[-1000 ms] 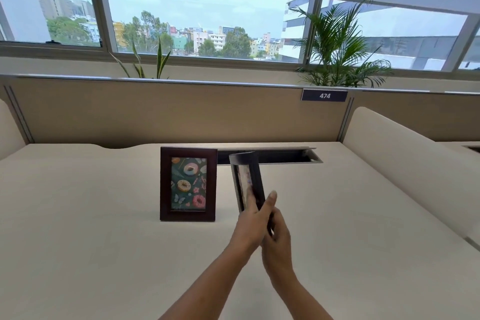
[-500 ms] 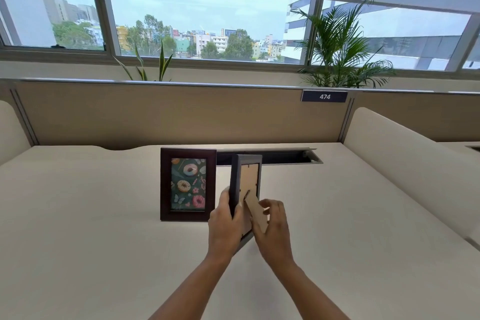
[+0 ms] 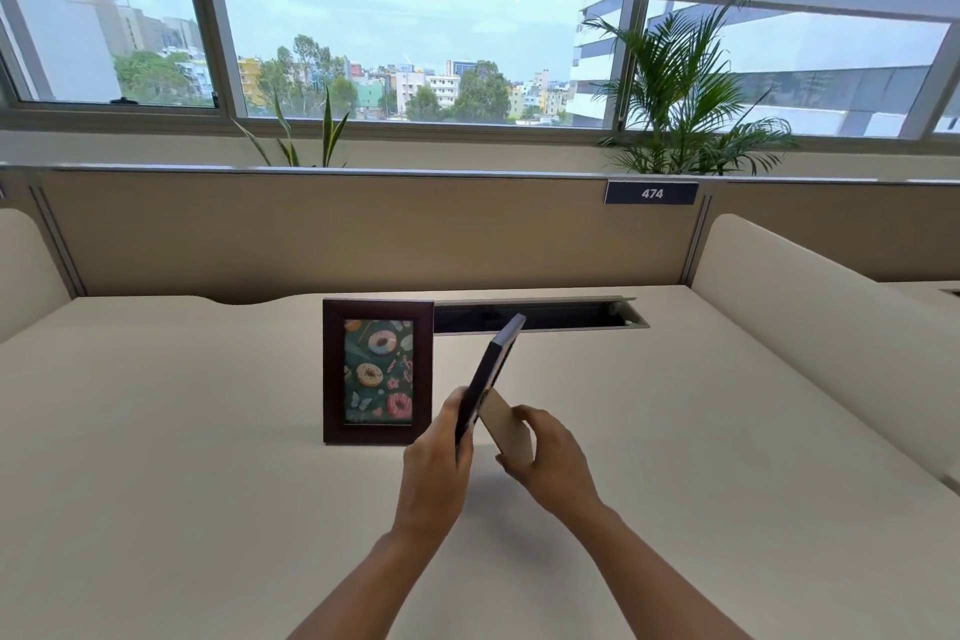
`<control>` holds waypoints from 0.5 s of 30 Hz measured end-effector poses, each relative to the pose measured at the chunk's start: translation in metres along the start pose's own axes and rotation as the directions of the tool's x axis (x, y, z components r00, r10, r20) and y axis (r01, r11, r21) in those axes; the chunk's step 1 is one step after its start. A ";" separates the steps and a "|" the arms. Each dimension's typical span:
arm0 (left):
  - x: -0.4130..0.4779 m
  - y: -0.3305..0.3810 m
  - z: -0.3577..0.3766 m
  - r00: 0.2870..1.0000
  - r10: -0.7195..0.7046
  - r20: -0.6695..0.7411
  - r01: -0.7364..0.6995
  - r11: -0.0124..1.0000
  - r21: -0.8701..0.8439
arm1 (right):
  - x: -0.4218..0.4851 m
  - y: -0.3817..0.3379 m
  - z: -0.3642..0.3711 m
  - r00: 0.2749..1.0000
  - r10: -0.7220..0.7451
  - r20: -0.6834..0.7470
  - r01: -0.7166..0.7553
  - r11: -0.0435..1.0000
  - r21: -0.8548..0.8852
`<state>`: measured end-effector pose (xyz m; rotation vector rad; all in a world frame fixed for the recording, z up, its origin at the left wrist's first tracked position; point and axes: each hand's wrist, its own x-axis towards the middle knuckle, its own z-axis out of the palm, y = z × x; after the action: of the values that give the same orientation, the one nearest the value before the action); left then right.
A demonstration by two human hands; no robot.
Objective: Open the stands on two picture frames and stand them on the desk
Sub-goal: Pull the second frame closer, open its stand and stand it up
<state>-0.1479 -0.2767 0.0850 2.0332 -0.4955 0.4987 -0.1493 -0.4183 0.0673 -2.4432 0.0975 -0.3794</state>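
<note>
A dark brown picture frame [image 3: 378,372] with a doughnut picture stands upright on the cream desk [image 3: 182,457], facing me. Just right of it, a second dark frame [image 3: 491,369] is held above the desk, tilted to the right and seen edge-on. My left hand [image 3: 436,463] grips its lower edge. My right hand [image 3: 550,457] pinches the tan cardboard stand [image 3: 506,426], which is swung out from the frame's back. The second frame's picture side is hidden.
An open cable slot [image 3: 535,314] runs along the desk's back edge behind the frames. A beige partition [image 3: 363,234] with a "474" label [image 3: 651,193] closes the back. A padded divider [image 3: 831,322] rises at the right. Plants stand at the window.
The held frame has turned from showing its back to edge-on and now tilts right. The stand has swung further out in my right hand. The doughnut frame has not moved.
</note>
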 end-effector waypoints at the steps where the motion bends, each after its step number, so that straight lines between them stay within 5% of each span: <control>1: -0.001 -0.004 0.000 1.000 0.020 0.000 -0.020 1.000 0.014 | -0.001 0.001 0.001 1.000 -0.002 0.003 0.002 1.000 -0.004; 15: -0.011 -0.025 0.009 0.983 0.178 0.051 -0.182 0.979 0.088 | -0.002 0.017 0.019 0.998 0.048 -0.043 -0.044 0.995 0.091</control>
<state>-0.1425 -0.2715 0.0577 2.1019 -0.6988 0.5974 -0.1452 -0.4196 0.0427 -2.3397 0.1530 -0.4101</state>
